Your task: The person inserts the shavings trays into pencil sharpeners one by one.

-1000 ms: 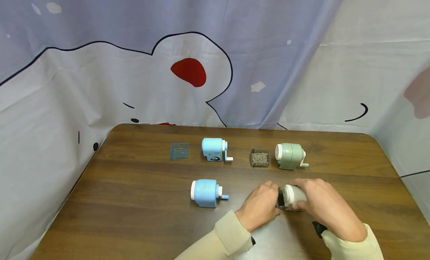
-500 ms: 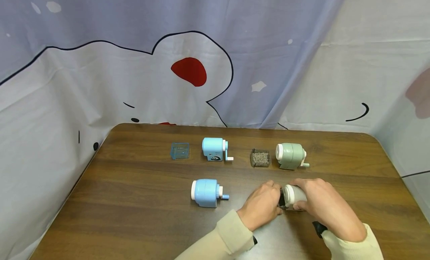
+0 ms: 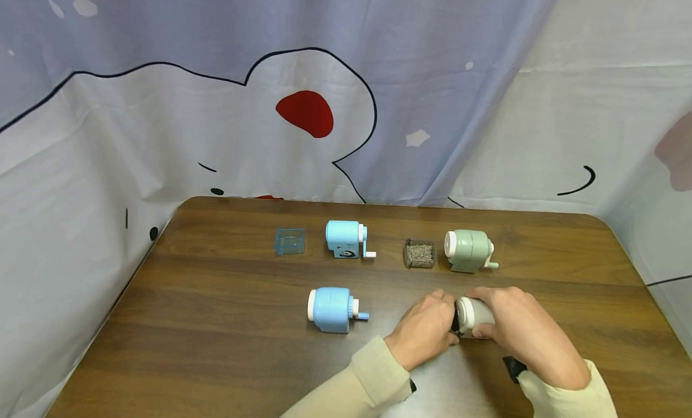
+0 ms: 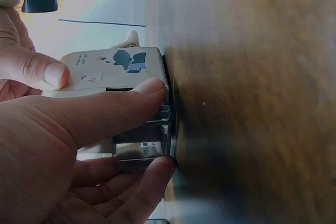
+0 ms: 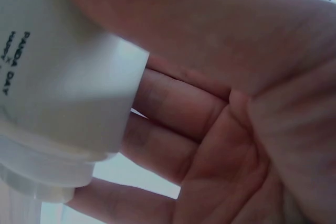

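Note:
My right hand point(image 3: 516, 328) grips a white pencil sharpener point(image 3: 476, 313) from above at the table's right front. In the right wrist view its thumb and fingers wrap the sharpener's body point(image 5: 68, 77), with panda lettering on it. My left hand point(image 3: 424, 328) pinches a clear, dark-tinted shavings drawer point(image 4: 142, 140) between thumb and fingers. In the left wrist view the drawer sits partly inside the opening of the sharpener point(image 4: 115, 69), low by the tabletop. The sharpener's crank shows behind it there.
A blue sharpener point(image 3: 331, 310) lies left of my hands on the wooden table point(image 3: 216, 346). Farther back stand a light-blue sharpener point(image 3: 343, 239), a green sharpener point(image 3: 467, 250), a clear blue drawer point(image 3: 289, 241) and a drawer full of shavings point(image 3: 418, 254). A printed curtain point(image 3: 216, 124) hangs behind.
My left hand has moved slightly right, bringing the drawer closer into the white sharpener; the dark gap between them has narrowed. The right hand stays in place.

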{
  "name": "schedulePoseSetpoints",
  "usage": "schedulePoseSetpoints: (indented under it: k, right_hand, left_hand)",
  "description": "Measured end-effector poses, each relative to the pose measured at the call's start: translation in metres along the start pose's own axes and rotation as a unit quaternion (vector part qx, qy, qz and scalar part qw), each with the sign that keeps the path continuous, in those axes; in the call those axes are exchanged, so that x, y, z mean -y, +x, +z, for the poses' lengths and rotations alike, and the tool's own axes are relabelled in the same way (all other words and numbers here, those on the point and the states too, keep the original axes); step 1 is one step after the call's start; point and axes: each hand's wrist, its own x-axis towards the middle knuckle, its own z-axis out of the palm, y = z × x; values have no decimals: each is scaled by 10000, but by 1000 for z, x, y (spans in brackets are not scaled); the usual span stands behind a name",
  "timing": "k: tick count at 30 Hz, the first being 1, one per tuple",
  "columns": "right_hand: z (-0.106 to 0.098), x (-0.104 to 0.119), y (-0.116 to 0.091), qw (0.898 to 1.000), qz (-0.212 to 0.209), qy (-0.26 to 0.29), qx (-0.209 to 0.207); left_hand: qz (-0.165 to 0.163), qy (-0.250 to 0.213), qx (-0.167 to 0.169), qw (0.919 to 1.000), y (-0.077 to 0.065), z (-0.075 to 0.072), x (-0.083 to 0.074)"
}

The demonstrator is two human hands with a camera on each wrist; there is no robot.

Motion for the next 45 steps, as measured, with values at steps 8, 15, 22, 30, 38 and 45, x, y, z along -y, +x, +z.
schedulePoseSetpoints:
  k: [8,15,22,30,38,45]
  right_hand:
    - [0,0,0,10000,15,15,15]
    - [0,-1,0,10000,-53,-29,-64]
    - [1,-1,-1,9998,-104,-52,-130]
    - [2,-2,-1,9997,-175,-46,-164]
    - [1,-2,-1,9999,-103,12,-101]
    - [2,-3,-1,9999,-120,20,-91]
  left_hand:
    - [-42,-63,-7,10000,1,1,-1]
    - [-116,-158,52,9998,3,0,-3]
    - [-129,-109,13,9999,4,0,-4]
    - [-108,-49,-42,9999,5,1,-5]
    - [-87,-70,-32,9999,8,3,-6]
    - [-70,-151,-67,9998,8,4,-6]
